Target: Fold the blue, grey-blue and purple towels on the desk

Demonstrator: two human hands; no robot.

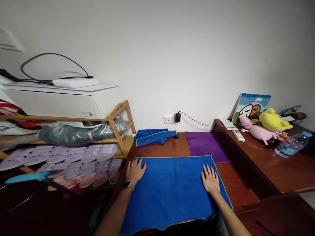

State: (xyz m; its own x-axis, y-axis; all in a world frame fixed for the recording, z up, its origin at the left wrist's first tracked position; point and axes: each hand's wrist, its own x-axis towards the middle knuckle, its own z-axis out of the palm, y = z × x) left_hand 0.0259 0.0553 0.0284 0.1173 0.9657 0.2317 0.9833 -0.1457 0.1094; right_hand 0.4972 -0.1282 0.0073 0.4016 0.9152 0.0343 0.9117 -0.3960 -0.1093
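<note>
A blue towel point(172, 193) with a thin green edge lies spread out on the reddish-brown table, its front edge hanging slightly at the table's front. My left hand point(135, 171) rests flat on its far left corner, fingers apart, with a watch on the wrist. On the right part of the cloth lies my right hand point(211, 180), fingers spread, palm down. Behind it, by the wall, is a loosely folded blue towel point(155, 136). A purple towel point(208, 146) lies flat at the back right, near the blue towel's far right corner.
On the left stands a wooden rack point(122, 131) with several pale slippers point(81, 154) and a white box point(54, 100) on top. A raised brown surface point(265, 167) at right holds a remote control point(238, 135), plush toys point(258, 129) and a plastic bottle point(292, 144). A black charger point(177, 117) is plugged into the wall.
</note>
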